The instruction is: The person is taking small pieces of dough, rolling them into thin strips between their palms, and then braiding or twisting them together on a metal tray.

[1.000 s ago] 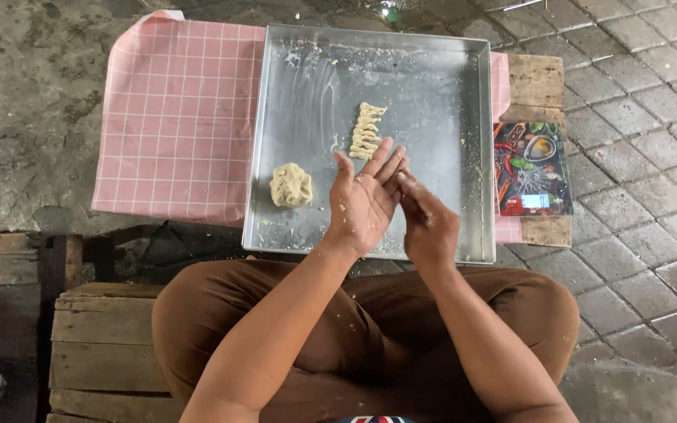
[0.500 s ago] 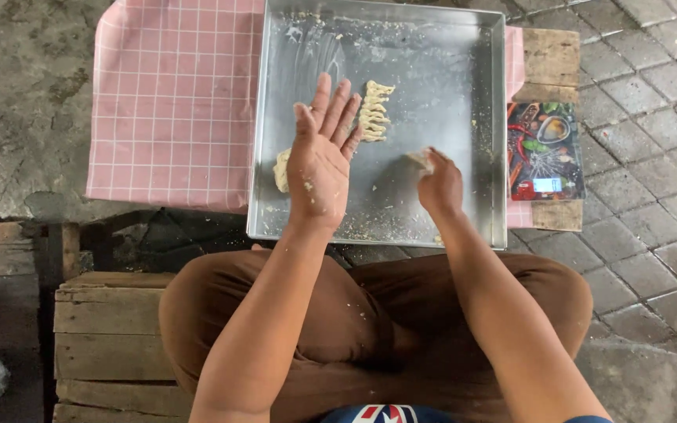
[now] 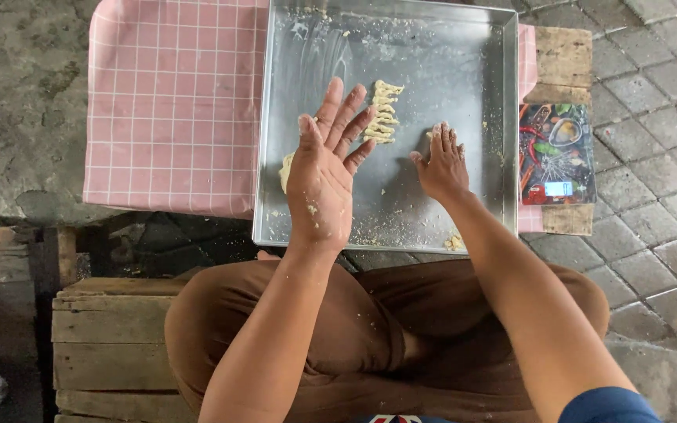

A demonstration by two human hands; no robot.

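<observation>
Pressing pale dough onto the tray, right hand fingers together; left hand fingers spread.

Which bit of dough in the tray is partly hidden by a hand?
The round dough lump, peeking out left of the raised left hand. The row of twisted dough strips lies fully in view.

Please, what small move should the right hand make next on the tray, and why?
Probably roll the small piece of dough under the right hand back and forth on the metal tray. That hand lies flat on the tray floor beside the row of twisted dough strips, while the left hand is raised, open and empty.
</observation>
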